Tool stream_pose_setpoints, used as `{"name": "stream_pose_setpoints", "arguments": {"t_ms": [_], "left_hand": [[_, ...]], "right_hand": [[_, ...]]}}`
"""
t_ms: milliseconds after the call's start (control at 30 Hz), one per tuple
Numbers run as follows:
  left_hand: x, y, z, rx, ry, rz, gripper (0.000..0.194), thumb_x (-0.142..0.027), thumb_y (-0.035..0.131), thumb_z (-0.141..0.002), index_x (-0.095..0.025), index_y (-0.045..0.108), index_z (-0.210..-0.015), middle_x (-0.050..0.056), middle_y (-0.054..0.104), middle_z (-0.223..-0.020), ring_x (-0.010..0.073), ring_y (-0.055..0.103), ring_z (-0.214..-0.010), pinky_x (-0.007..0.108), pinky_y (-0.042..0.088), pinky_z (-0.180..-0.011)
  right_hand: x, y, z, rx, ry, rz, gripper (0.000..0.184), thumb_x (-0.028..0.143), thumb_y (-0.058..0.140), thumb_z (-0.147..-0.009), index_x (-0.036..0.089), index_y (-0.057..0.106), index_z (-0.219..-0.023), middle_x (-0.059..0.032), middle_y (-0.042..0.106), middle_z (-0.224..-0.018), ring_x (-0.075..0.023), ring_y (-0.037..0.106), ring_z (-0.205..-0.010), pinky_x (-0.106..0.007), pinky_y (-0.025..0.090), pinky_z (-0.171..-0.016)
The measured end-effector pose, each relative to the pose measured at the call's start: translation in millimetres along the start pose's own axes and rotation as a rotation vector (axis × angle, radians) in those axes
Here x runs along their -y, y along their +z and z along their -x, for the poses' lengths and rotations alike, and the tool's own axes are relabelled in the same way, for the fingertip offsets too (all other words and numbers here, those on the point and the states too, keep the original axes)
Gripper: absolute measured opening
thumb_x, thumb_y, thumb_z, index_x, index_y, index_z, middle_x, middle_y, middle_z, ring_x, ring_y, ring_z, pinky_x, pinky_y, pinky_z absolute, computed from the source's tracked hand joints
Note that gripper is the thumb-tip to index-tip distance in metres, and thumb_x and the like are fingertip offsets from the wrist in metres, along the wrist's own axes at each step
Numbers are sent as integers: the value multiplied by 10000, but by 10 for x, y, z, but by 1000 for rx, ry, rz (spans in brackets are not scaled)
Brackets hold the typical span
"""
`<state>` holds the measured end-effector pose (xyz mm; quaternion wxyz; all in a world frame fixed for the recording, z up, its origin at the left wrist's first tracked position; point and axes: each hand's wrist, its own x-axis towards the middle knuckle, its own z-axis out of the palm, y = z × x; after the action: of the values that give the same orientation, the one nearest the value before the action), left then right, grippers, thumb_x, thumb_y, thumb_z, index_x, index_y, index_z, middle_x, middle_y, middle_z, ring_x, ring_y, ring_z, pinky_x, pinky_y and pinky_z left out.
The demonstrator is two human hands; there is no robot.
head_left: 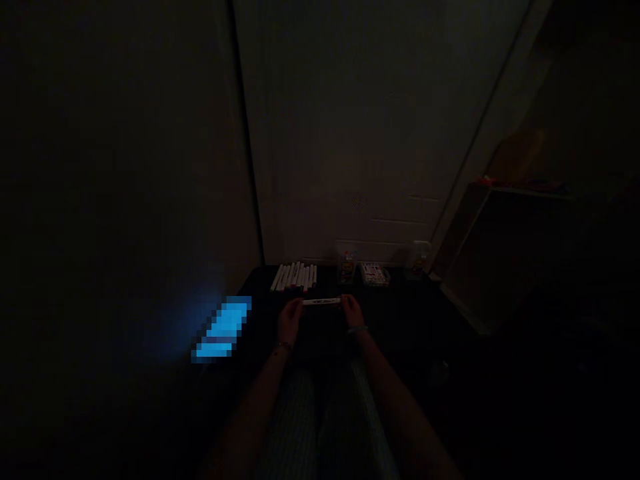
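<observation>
A white marker [321, 302] with dark lettering is held level above the dark table [400, 320]. My left hand [289, 321] is closed on its left end, and my right hand [353, 312] is closed on its right end. Beyond my left hand, several white markers [294, 277] lie side by side in a row. Farther right stand a clear container [347, 267] with a printed label and a case of white markers [374, 274]. The dim light hides fine detail of my fingers.
A bright blue pixelated screen [223, 330] glows at the left edge of the table. Another clear container [419, 260] stands at the back right. A pale wall [350, 133] rises behind the table, and a shelf unit [525, 190] with things on top stands to the right.
</observation>
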<state>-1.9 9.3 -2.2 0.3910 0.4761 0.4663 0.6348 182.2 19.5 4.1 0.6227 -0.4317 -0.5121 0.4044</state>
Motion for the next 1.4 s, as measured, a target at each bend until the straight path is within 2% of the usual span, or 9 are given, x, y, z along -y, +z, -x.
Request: {"name": "stream_pose_setpoints", "arguments": {"t_ms": [100,233,433,767,1000,1233,1400], "left_hand": [[-29,-7,21,24,1,-35,493,-506,539,-671,-155,567,-1016,65,627,-919,121,578,-687,259,464,-653],[-38,0,31,13,5,-68,506,-512,528,-677,-136,564,-1013,57,638,-782,132,578,-663,252,455,-618],[19,31,28,26,66,-113,498,-426,597,-646,-175,482,-1061,31,624,-808,139,596,-749,277,455,-710],[-46,21,75,7,68,-180,413,-425,568,-659,-202,444,-983,18,622,-790,142,600,-715,272,454,-665],[-76,10,61,35,20,-164,363,-463,520,-686,-193,472,-924,-16,577,-677,119,552,-632,233,420,-600],[-37,0,37,51,49,-264,315,-469,497,-699,-200,498,-862,-39,516,-635,103,487,-583,210,377,-561],[-78,-3,56,56,56,-259,314,-465,480,-700,-201,510,-866,-45,499,-606,103,479,-575,212,378,-565]], "right_hand": [[-8,3,0,26,-2,-1,335,508,465,-733,183,539,-756,10,574,-656,-104,496,-588,-209,385,-581],[-24,3,8,46,-9,46,317,499,441,-754,190,515,-746,19,556,-640,-105,490,-591,-203,380,-572],[-56,13,54,142,-59,194,274,455,414,-786,196,503,-773,22,547,-659,-109,491,-627,-199,378,-586],[-127,43,29,182,-96,337,302,431,336,-825,207,538,-815,27,515,-698,-100,454,-641,-194,351,-604],[-85,61,43,104,-121,376,334,462,363,-802,194,477,-639,29,445,-593,-100,385,-558,-204,311,-541],[-80,40,29,47,-112,296,343,465,355,-802,187,529,-701,13,515,-656,-108,445,-625,-195,339,-571],[-85,35,24,41,-63,267,342,473,374,-791,185,551,-745,13,535,-675,-111,470,-652,-188,353,-582]]}}
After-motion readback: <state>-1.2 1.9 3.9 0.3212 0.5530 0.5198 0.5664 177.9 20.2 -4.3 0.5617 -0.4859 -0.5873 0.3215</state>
